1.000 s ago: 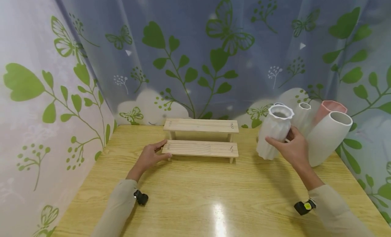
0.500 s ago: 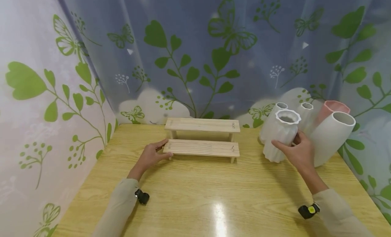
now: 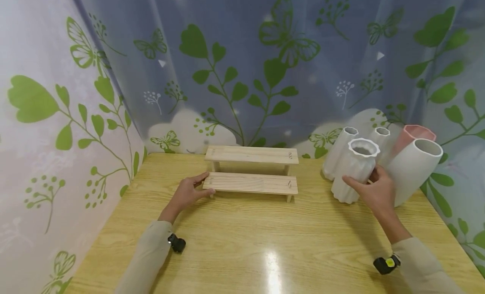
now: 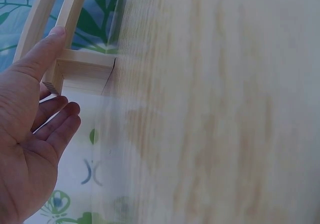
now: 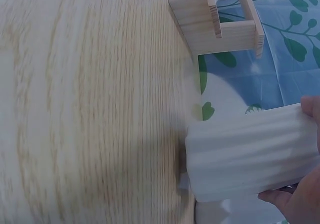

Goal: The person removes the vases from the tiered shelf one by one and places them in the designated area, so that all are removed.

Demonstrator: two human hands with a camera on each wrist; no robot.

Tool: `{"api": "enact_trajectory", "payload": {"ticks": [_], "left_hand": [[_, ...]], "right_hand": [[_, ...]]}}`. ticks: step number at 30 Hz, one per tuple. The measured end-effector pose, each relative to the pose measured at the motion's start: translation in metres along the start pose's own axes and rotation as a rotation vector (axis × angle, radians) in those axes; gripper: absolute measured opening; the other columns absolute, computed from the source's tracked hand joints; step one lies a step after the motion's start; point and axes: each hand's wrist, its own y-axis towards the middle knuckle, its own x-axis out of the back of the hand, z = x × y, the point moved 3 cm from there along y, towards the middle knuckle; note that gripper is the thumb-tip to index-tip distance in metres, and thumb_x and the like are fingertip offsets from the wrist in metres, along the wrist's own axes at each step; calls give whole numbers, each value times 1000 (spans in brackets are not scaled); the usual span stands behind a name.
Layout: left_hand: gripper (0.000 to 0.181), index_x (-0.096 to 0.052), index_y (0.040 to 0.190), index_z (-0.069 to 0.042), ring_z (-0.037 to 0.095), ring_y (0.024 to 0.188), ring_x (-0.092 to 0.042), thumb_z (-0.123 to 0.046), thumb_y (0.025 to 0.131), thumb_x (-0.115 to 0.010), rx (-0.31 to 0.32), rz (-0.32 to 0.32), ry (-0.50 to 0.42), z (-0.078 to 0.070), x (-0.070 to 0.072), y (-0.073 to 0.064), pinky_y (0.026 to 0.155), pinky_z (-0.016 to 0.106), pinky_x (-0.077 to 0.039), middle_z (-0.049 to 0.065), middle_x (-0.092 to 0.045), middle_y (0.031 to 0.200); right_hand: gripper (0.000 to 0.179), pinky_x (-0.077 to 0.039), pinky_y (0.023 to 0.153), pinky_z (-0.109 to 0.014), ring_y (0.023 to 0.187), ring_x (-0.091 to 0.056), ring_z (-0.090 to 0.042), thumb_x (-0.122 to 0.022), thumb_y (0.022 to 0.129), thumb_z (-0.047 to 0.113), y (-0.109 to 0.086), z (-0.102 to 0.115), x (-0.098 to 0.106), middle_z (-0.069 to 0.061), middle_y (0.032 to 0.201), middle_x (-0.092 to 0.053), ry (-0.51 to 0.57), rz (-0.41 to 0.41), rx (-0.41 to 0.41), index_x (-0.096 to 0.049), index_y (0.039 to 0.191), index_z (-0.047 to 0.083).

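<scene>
A two-step wooden stand [image 3: 250,183] sits at the back middle of the table. My left hand [image 3: 185,197] grips the left end of its lower step, thumb at the front corner and fingers at the rear. In the left wrist view the thumb lies along the wood. On the right, my right hand [image 3: 379,192] holds a white fluted vase [image 3: 352,174] with a scalloped rim round its side, thumb towards me. The vase leans slightly; its base is at or just above the table [image 5: 110,109], I cannot tell which. Its far side is hidden.
Behind the held vase stand two slim white vases, a left one [image 3: 334,159] and a right one [image 3: 382,138]. Right of my hand are a pink vase [image 3: 407,138] and a large smooth white vase [image 3: 411,172]. A patterned curtain [image 3: 242,75] closes the back.
The fluted vase has shifted right and a little towards me in my right hand, uncovering the slim vase behind it. My left hand stays on the stand.
</scene>
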Motion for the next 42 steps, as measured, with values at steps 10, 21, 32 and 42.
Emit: {"api": "enact_trajectory", "payload": {"ticks": [10, 21, 32, 42], "left_hand": [[79, -46, 154, -9, 37, 140, -48, -39, 90, -80, 4, -1, 14, -3, 0, -1, 109, 49, -48, 11, -45, 157], [81, -46, 154, -7, 38, 138, -50, -42, 89, -79, 3, 2, 29, -6, 1, -2, 107, 50, -49, 14, -46, 156], [80, -47, 153, -9, 37, 138, -50, -43, 88, -80, 12, -7, 30, -4, 3, -1, 107, 49, -50, 13, -47, 155], [81, -47, 153, -8, 37, 138, -50, -43, 88, -80, 10, -5, 28, -3, 1, -1, 106, 47, -50, 13, -47, 156]], "right_hand": [[82, -45, 72, -5, 98, -54, 2, -91, 79, 37, 2, -5, 2, -20, 134, -63, -8, 0, -25, -55, 144, 4], [81, -47, 74, -6, 100, -56, 1, -90, 80, 35, 2, -12, 2, -20, 135, -61, 32, 9, -16, -54, 145, 3], [79, -48, 75, -7, 102, -57, -1, -89, 80, 38, 2, -16, 2, -16, 134, -61, 42, 6, -37, -54, 143, 5], [82, -48, 80, -8, 112, -58, -12, -86, 84, 40, -1, -20, 4, -16, 139, -57, 38, 16, -38, -49, 151, 11]]}}
